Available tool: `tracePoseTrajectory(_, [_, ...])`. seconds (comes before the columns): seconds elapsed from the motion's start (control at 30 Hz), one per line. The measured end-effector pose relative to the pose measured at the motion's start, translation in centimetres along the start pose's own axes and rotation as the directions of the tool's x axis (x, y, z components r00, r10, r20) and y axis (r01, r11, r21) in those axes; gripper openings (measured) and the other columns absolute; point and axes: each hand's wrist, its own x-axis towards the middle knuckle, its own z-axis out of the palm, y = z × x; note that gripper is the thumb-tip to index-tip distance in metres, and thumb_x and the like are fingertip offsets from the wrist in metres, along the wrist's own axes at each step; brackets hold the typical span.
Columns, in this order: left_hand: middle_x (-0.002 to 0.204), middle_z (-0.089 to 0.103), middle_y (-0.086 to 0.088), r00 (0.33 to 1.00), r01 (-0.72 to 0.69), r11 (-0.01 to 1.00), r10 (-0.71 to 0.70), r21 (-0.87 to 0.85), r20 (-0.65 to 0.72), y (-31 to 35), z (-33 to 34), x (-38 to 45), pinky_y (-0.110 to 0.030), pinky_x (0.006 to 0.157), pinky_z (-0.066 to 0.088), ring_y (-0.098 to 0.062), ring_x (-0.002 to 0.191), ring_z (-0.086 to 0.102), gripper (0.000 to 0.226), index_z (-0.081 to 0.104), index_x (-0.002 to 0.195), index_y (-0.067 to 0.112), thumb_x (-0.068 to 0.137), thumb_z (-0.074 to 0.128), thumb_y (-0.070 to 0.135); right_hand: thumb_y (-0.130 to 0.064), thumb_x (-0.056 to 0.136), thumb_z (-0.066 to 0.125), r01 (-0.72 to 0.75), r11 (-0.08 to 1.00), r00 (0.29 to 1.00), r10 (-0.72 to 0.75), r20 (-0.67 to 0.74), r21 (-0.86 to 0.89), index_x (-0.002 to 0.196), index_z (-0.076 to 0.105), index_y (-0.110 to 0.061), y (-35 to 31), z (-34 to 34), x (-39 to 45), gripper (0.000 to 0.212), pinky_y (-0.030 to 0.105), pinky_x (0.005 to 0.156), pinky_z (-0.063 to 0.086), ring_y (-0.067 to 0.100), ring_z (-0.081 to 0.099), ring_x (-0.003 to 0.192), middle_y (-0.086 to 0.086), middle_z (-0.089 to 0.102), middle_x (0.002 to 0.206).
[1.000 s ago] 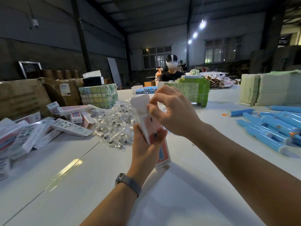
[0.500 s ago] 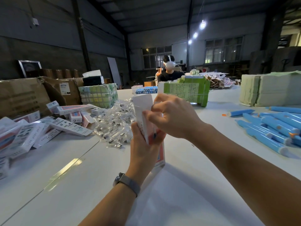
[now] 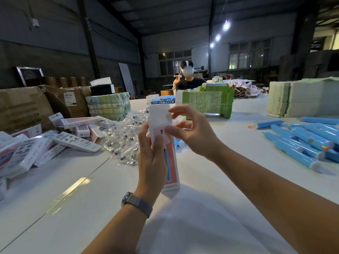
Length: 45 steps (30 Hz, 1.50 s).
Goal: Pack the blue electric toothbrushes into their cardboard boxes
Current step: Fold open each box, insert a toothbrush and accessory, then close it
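Note:
My left hand grips a white and pink toothbrush box upright above the white table, its top flap standing up. My right hand pinches the box's upper part, one fingertip at the flap's edge and the thumb on the front near a small slot. A pile of blue electric toothbrushes lies at the right. Several packed or flat boxes are heaped at the left.
A heap of clear plastic bags with brush heads lies behind the box. Brown cartons stand far left, a green bundle and pale stacked sheets at the back. Another person sits across the table.
The box has turned so its printed front faces me. My right hand has opened up from a fist over the top to a pinch at the flap.

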Motion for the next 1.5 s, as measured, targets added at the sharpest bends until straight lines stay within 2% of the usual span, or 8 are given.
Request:
tracePoseTrajectory(0.17, [0.108, 0.056, 0.042, 1.0, -0.001, 1.0, 0.002, -0.023, 0.03, 0.4, -0.2, 0.2, -0.014, 0.069, 0.054, 0.0, 0.099, 0.065, 0.038, 0.025, 0.135, 0.049, 0.107, 0.034, 0.025, -0.01, 0.086, 0.073, 0.013, 0.998, 1.0, -0.013, -0.011, 0.068, 0.112, 0.057, -0.023, 0.2, 0.4, -0.1, 0.033, 0.017, 0.066, 0.05, -0.003, 0.06, 0.076, -0.004, 0.062, 0.098])
tracePoseTrajectory(0.33, [0.117, 0.063, 0.008, 0.999, 0.038, 0.995, -0.036, -0.091, 0.029, 0.3, -0.3, 0.3, -0.025, 0.073, 0.058, -0.012, 0.093, 0.068, 0.031, 0.036, 0.132, 0.042, 0.104, 0.036, 0.029, -0.011, 0.086, 0.074, -0.005, 0.995, 1.0, 0.007, -0.022, 0.102, 0.112, 0.062, -0.026, 0.6, 0.1, -0.2, 0.033, 0.025, 0.063, 0.054, 0.023, 0.064, 0.08, 0.008, 0.066, 0.098])
tracePoseTrajectory(0.47, [0.101, 0.066, 0.02, 0.999, 0.034, 0.996, -0.032, -0.085, 0.027, 0.4, -0.2, 0.3, -0.023, 0.069, 0.057, -0.01, 0.086, 0.068, 0.03, 0.037, 0.131, 0.04, 0.102, 0.037, 0.031, -0.014, 0.089, 0.071, -0.008, 0.997, 1.0, 0.007, 0.008, 0.078, 0.11, 0.066, -0.027, 0.7, 0.1, -0.2, 0.026, 0.033, 0.063, 0.057, 0.036, 0.064, 0.082, 0.013, 0.066, 0.102])
tracePoseTrajectory(0.53, [0.099, 0.066, 0.026, 0.999, 0.024, 0.996, -0.022, -0.08, 0.034, 0.4, -0.1, 0.3, -0.02, 0.067, 0.056, -0.007, 0.085, 0.068, 0.027, 0.037, 0.129, 0.039, 0.104, 0.036, 0.029, -0.013, 0.092, 0.066, -0.024, 0.997, 0.999, 0.021, 0.045, 0.079, 0.104, 0.067, -0.026, 0.6, 0.1, -0.2, 0.018, 0.036, 0.062, 0.058, 0.031, 0.066, 0.078, 0.01, 0.066, 0.101])
tracePoseTrajectory(0.8, [0.099, 0.065, 0.027, 0.999, 0.033, 0.996, -0.031, -0.084, 0.036, 0.5, -0.4, 0.6, -0.017, 0.067, 0.055, -0.008, 0.087, 0.069, 0.021, 0.039, 0.123, 0.037, 0.103, 0.039, 0.031, -0.012, 0.093, 0.064, -0.018, 0.999, 0.996, 0.014, 0.092, 0.038, 0.094, 0.065, -0.023, -0.1, -0.2, -0.2, 0.012, 0.011, 0.055, 0.045, 0.004, 0.064, 0.072, 0.002, 0.065, 0.097])
tracePoseTrajectory(1.27, [0.102, 0.064, 0.03, 0.996, 0.005, 0.996, 0.003, -0.087, 0.084, 0.5, -0.9, 1.1, -0.018, 0.067, 0.055, -0.008, 0.09, 0.069, 0.017, 0.04, 0.117, 0.037, 0.104, 0.04, 0.026, -0.01, 0.094, 0.063, 0.008, 1.0, 0.995, -0.006, 0.098, -0.019, 0.091, 0.06, -0.025, -0.3, 0.0, -0.3, 0.015, 0.008, 0.055, 0.043, -0.005, 0.061, 0.073, -0.008, 0.061, 0.093])
tracePoseTrajectory(1.37, [0.101, 0.066, 0.026, 0.998, 0.008, 0.999, -0.005, -0.05, 0.063, 0.5, -0.7, 0.9, -0.021, 0.068, 0.056, -0.01, 0.088, 0.069, 0.023, 0.038, 0.122, 0.043, 0.107, 0.037, 0.026, -0.01, 0.092, 0.065, 0.01, 1.0, 0.997, -0.01, 0.07, -0.001, 0.098, 0.058, -0.023, -0.1, 0.0, -0.3, 0.016, 0.009, 0.054, 0.043, -0.004, 0.06, 0.072, -0.005, 0.062, 0.095])
tracePoseTrajectory(1.5, [0.099, 0.066, 0.029, 0.998, 0.011, 0.999, -0.009, -0.04, 0.063, 0.6, -0.6, 0.9, -0.021, 0.067, 0.057, -0.01, 0.087, 0.069, 0.024, 0.037, 0.122, 0.046, 0.106, 0.037, 0.027, -0.014, 0.09, 0.068, -0.092, 0.993, 0.994, 0.088, 0.064, 0.069, 0.132, 0.043, -0.028, 0.1, -0.3, -0.1, 0.051, 0.022, 0.05, 0.046, 0.017, 0.06, 0.074, 0.013, 0.06, 0.108])
